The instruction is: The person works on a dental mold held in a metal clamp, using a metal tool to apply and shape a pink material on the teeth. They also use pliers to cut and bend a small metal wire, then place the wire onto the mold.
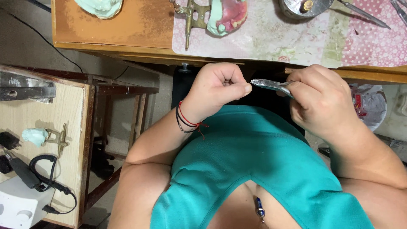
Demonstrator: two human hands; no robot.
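Slim silver metal hand tool [271, 85], flat-bladed and wax-smeared, bridges the gap between two bare hands held just below the edge of a worn wooden workbench [114, 25]. Right hand [324, 101] curls around the tool's handle end, fingers folded over it in a firm grip, while the left hand [220, 87] is balled into a loose fist, its thumb and forefinger pressed together at the tool's tip; whether something tiny sits between them cannot be told. Red and black cord bracelets [186, 121] circle the left wrist. Beyond the hands, on a floral plastic mat [296, 38], a pink-and-green dental model on a brass articulator [220, 17] rests beside a round metal container [303, 7]. Farther beyond the left hand lies a pale green plaster cast [101, 7]. Well out past the left forearm, a lower wooden side table [55, 110] carries a second small green cast on a brass frame [44, 136], a black corded handpiece [25, 174] and a white control box [19, 205]. A teal shirt [254, 169] fills the foreground below both hands.
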